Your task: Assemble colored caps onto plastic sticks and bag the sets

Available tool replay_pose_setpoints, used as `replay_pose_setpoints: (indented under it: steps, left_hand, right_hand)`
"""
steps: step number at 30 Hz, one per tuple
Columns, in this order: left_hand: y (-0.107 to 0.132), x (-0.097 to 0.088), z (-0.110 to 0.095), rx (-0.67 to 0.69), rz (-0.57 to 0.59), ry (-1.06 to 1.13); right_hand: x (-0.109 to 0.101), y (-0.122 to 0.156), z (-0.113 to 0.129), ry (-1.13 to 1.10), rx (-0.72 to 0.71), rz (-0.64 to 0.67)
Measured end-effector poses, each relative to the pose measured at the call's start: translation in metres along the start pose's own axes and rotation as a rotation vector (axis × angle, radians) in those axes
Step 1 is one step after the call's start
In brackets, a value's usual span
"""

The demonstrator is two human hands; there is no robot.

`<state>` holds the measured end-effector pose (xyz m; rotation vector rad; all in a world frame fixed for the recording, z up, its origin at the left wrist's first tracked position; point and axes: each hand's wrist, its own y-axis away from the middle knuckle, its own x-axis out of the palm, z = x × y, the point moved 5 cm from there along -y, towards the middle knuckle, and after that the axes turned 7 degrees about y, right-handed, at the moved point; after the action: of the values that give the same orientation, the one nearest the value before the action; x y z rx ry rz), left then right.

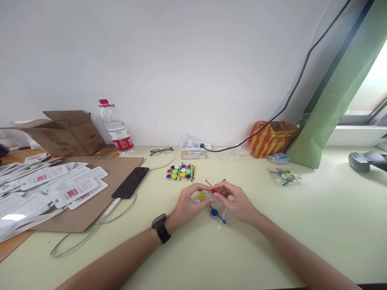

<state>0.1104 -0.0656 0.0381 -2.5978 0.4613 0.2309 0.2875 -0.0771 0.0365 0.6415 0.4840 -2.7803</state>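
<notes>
A small red arrow spinner is held up between my two hands over the table. My right hand pinches it between thumb and fingers. From the other side, my left hand curves around it, thumb and index fingertips at its edge; the exact contact is partly hidden. Just below lies a blue arrow spinner on a round base, beside a white arrow. Under my left hand's arch, a yellow disc and a white disc show. A black arrow tip pokes out behind my right hand.
Several coloured discs and arrows lie grouped farther back. A phone with its cable, cardboard and white tags occupy the left. Behind stand a bottle, glasses and a power strip. Bagged pieces lie right.
</notes>
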Motion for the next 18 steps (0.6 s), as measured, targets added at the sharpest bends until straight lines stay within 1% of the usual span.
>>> replay_pose_setpoints:
  steps: [2,4,8,10,12,15,16,18]
  left_hand:
    - [-0.001,-0.004,-0.002,0.007,-0.015,-0.091]
    - [-0.003,-0.008,0.002,-0.006,-0.031,-0.152]
    - [-0.005,-0.019,0.023,-0.056,-0.093,-0.228]
    - [-0.005,-0.021,0.034,-0.072,-0.076,-0.225]
    - [-0.005,-0.022,0.040,-0.067,-0.046,-0.206]
    - [-0.005,-0.020,0.040,-0.041,-0.013,-0.191]
    - [-0.005,-0.019,0.040,-0.042,-0.010,-0.192]
    - [-0.006,-0.018,0.039,-0.067,-0.013,-0.210]
  right_hand:
    - [-0.003,0.001,-0.004,0.058,-0.003,-0.010]
    - [-0.005,0.001,-0.009,0.135,0.007,-0.010]
    - [-0.001,0.002,-0.016,0.305,0.002,0.044]
    - [-0.002,0.001,-0.016,0.359,-0.026,0.060]
    - [-0.012,-0.001,-0.015,0.396,-0.049,0.019]
    - [-0.040,-0.003,-0.018,0.505,-0.022,-0.071]
    - [-0.049,-0.003,-0.022,0.566,0.009,-0.074]
    - [-0.063,-0.001,-0.032,0.666,0.092,-0.004]
